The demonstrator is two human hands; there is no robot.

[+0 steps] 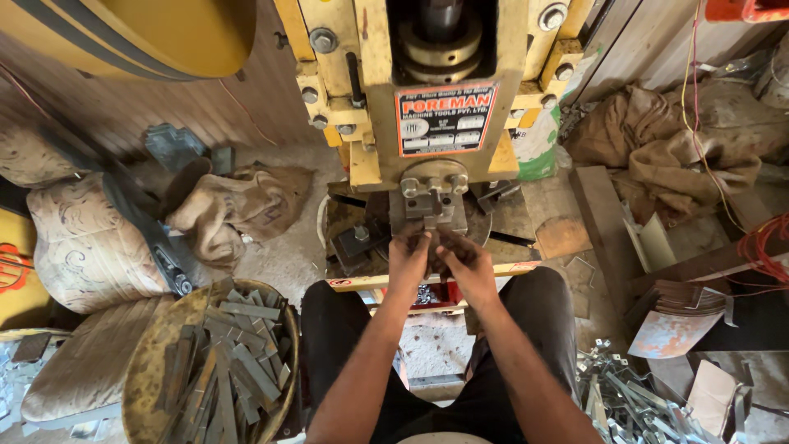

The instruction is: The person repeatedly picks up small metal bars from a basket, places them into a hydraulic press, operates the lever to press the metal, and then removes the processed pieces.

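Observation:
A yellow power press [427, 99] stands in front of me, with its grey punch head [433, 197] just above the die bed [362, 242]. My left hand [408, 261] and my right hand [462, 261] meet under the punch, fingers pinched together over a small dark metal piece that I can barely make out. Which hand holds it I cannot tell. Both forearms reach forward between my knees.
A round rusty pan [156, 370] with several flat metal strips [238, 362] sits at my lower left. A heap of bent shiny metal parts [633, 403] lies at lower right. Burlap sacks [238, 205] and patterned cushions [82, 247] lie at the left, more cloth [666, 140] at the right.

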